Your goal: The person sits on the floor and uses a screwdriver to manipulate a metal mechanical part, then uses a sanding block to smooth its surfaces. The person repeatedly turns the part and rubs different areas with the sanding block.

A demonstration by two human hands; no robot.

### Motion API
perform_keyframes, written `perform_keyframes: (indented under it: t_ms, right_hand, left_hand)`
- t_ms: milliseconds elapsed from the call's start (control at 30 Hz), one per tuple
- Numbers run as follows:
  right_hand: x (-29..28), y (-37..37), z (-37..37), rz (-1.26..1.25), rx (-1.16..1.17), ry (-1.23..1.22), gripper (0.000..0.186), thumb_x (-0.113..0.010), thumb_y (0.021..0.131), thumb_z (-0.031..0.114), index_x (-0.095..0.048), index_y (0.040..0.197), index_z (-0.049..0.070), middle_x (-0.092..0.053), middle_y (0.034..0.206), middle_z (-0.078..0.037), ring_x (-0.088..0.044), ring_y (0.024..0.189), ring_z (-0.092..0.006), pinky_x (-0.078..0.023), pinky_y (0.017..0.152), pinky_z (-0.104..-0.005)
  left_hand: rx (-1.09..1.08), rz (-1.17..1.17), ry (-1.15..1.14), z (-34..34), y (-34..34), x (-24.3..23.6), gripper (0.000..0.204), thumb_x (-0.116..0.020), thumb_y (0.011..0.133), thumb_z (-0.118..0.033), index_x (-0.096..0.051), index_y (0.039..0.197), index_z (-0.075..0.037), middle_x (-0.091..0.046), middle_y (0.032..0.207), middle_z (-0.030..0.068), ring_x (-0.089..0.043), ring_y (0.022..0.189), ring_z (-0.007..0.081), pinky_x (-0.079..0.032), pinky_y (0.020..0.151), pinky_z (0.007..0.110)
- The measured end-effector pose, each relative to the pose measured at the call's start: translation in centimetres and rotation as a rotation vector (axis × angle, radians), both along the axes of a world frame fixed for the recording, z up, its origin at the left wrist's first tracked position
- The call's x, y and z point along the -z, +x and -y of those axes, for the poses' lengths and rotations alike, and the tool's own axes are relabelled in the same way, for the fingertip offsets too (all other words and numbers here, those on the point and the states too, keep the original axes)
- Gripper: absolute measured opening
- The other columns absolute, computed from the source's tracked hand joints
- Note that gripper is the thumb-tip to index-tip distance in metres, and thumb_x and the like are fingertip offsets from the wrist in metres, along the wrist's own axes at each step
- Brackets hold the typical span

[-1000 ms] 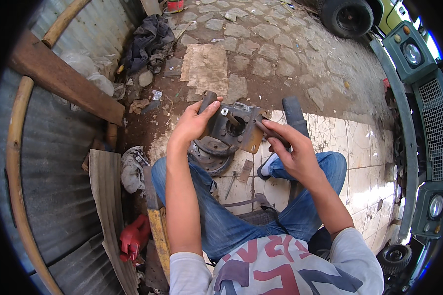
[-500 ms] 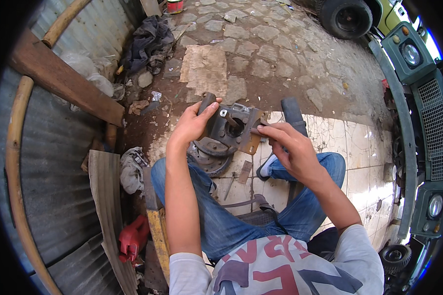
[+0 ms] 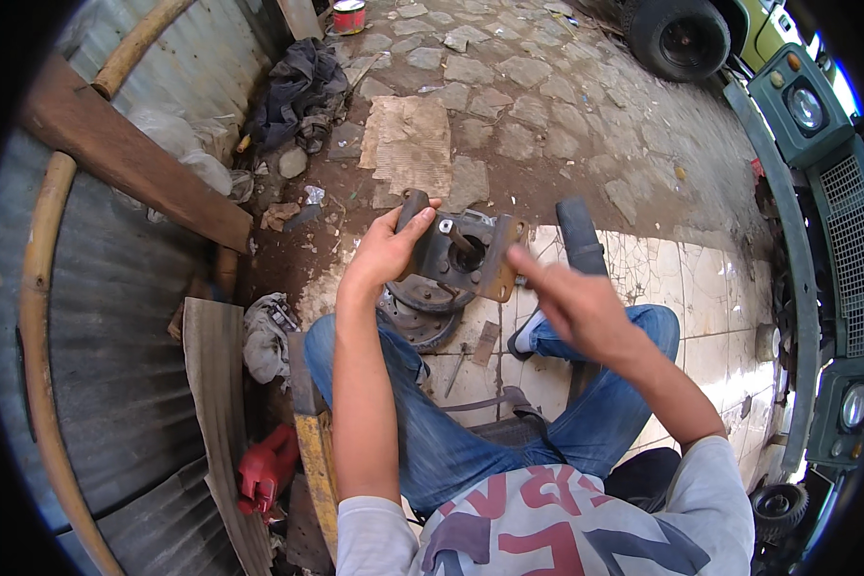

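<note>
My left hand (image 3: 386, 252) is wrapped round the left end of a dark, greasy metal bracket (image 3: 501, 261), holding it up in front of my knees. A tube stands at the gripped end, a round opening with a short shaft shows in the middle, and a rusty flange plate with bolt holes forms the right side. By that flange is my right hand (image 3: 583, 309), smeared by motion, with a fingertip close to the plate's edge. Whether it touches the plate or pinches anything cannot be made out. Round metal discs (image 3: 430, 331) lie on the floor below the bracket.
A dark cylinder (image 3: 580, 235) lies on the tiles beyond my right hand. A thin rod (image 3: 457, 371) and a small brown strip (image 3: 487, 342) rest between my legs. Corrugated sheets (image 3: 211, 370) and a red plastic container (image 3: 267, 468) are at left; a green vehicle (image 3: 840, 240) stands at right.
My right hand has shifted slightly right and down from the flange edge, where its fingers were pinched, and is now blurred. The bracket stays in my left hand. The whole view has shifted slightly.
</note>
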State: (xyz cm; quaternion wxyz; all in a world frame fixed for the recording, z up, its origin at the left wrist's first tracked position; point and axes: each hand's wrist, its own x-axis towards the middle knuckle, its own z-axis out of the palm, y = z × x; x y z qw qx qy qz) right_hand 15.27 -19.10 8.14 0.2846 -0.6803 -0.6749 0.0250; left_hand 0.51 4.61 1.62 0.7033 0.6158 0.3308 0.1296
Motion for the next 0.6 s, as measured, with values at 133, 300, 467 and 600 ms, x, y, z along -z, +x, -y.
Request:
perform_keyframes:
  t_ms: [133,300,467,600]
  right_hand:
    - [-0.4,0.7,0.0,0.112,-0.099,-0.062,0.076,-0.066,0.079,0.000,-0.049,0.149,0.023,-0.054,0.074,-0.006,-0.060,0.062,-0.0240,-0.051,0.055,-0.0377]
    - [-0.8,-0.6,0.0,0.029,-0.072,-0.060,0.075,-0.070,0.075,0.000,-0.054,0.145,0.023,-0.056,0.073,-0.007,-0.061,0.062,-0.0247,-0.051,0.057,-0.0386]
    - [-0.5,0.7,-1.0,0.003,0.027,0.030,0.064,-0.072,0.083,0.005,-0.056,0.143,0.022,-0.056,0.071,-0.006,-0.060,0.061,-0.0245,-0.050,0.056,-0.0375]
    - [-0.4,-0.9,-0.2,0.008,-0.027,-0.022,0.059,-0.070,0.086,0.003,-0.058,0.141,0.021,-0.060,0.075,-0.008,-0.062,0.062,-0.0255,-0.049,0.056,-0.0378]
  left_hand:
    - [0.033,0.021,0.009,-0.4,-0.1,0.6,0.040,-0.064,0.100,-0.038,-0.070,0.128,-0.011,-0.071,0.107,0.0017,-0.062,0.097,0.0121,-0.049,0.087,0.029]
    - [0.036,0.004,0.012,-0.5,0.1,0.9,0.040,-0.065,0.099,-0.037,-0.069,0.129,-0.010,-0.071,0.113,0.0031,-0.063,0.102,0.0134,-0.050,0.091,0.030]
    - [0.039,0.015,0.006,-0.7,0.2,1.3,0.040,-0.065,0.099,-0.036,-0.068,0.130,-0.009,-0.070,0.116,0.0048,-0.064,0.104,0.0146,-0.051,0.091,0.031]
    - [0.034,-0.036,0.055,-0.4,0.2,1.0,0.039,-0.065,0.100,-0.034,-0.068,0.130,-0.009,-0.070,0.117,0.0046,-0.065,0.104,0.0148,-0.051,0.091,0.030]
